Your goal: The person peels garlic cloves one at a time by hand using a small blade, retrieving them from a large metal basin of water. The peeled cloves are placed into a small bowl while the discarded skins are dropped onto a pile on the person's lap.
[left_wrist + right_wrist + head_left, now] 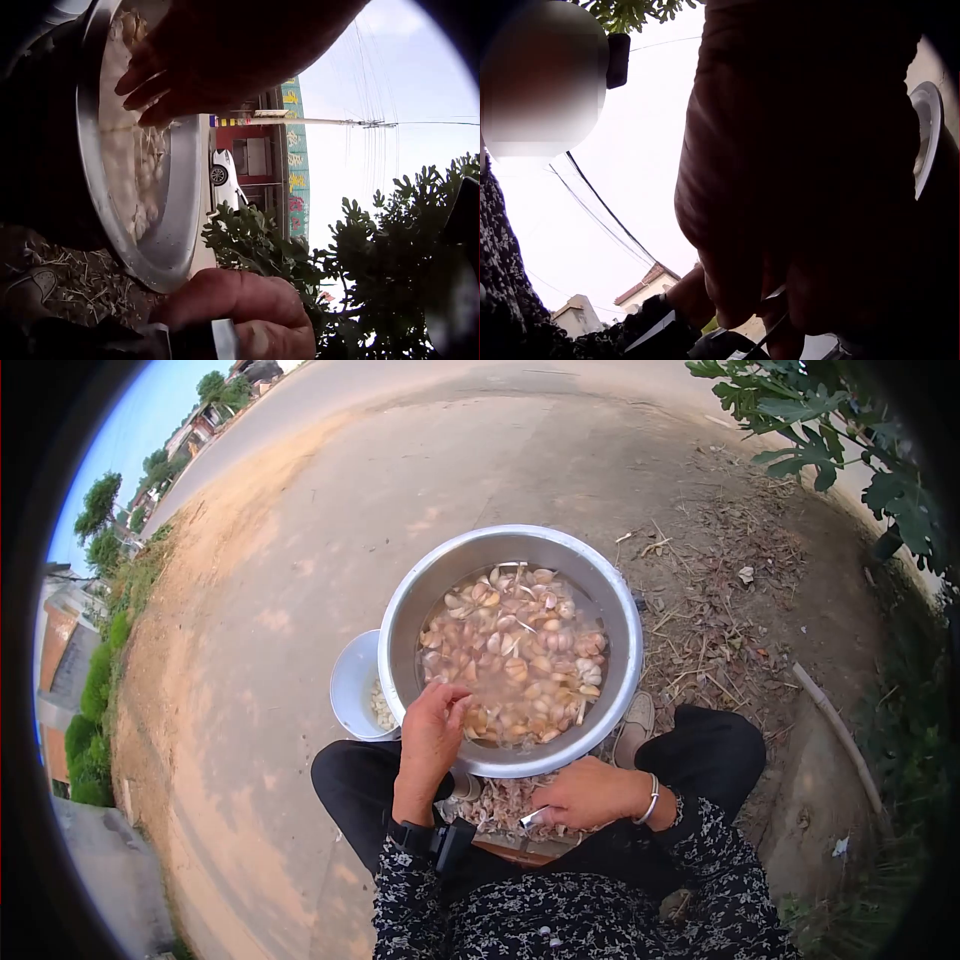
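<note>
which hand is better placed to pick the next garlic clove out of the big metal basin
Left. The left hand already reaches over the rim of the large round metal basin to the soaking garlic cloves; the right hand grips a small knife.

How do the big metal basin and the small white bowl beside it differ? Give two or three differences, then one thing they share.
The metal basin is far larger than the white bowl. The basin is shiny silver; the bowl is plain white. The basin holds garlic cloves soaking in water, and the left hand reaches over its rim; the bowl holds only a few pale cloves and no hand touches it. Both are round, open and set on the ground.
</note>
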`<state>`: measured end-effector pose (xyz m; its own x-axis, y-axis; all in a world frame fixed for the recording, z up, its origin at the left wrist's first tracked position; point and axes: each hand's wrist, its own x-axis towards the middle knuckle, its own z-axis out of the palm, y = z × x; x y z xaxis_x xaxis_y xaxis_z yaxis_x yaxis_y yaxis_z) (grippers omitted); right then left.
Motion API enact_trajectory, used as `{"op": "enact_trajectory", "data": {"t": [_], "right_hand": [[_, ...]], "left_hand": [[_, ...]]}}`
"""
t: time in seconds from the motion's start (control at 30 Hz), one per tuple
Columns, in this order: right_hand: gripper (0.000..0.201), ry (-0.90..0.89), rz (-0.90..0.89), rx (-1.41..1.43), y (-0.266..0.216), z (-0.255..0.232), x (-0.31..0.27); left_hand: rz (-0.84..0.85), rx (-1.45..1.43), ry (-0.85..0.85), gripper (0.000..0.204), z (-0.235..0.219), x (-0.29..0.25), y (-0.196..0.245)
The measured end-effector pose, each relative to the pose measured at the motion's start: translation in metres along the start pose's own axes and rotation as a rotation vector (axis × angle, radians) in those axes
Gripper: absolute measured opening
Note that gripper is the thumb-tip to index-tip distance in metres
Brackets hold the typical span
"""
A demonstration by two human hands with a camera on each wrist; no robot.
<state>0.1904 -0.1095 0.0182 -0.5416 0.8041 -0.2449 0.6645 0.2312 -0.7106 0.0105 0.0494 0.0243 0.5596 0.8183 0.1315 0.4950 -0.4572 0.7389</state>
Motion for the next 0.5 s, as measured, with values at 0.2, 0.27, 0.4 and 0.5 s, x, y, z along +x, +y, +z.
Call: {"op": "enact_trajectory", "data": {"t": [0.2,0.27,0.4,0.5], "right_hand": [[0.028,0.379,0.234,0.284,0.011,-0.048,-0.030],[0.027,0.485,0.271,0.313,0.018,-0.044,-0.031],[0.026,0.612,0.327,0.221,0.020,-0.037,-0.033],[0.026,0.626,0.354,0.199,0.016,-0.036,-0.032]], "left_hand": [[0.253,0.546,-0.448,0.012,0.079,0.006,-0.015],[0.252,0.591,-0.454,0.012,0.091,0.004,-0.020],[0.021,0.412,-0.436,0.011,0.076,0.000,-0.010],[-0.006,0.473,-0.588,0.011,0.068,0.006,-0.012]]}}
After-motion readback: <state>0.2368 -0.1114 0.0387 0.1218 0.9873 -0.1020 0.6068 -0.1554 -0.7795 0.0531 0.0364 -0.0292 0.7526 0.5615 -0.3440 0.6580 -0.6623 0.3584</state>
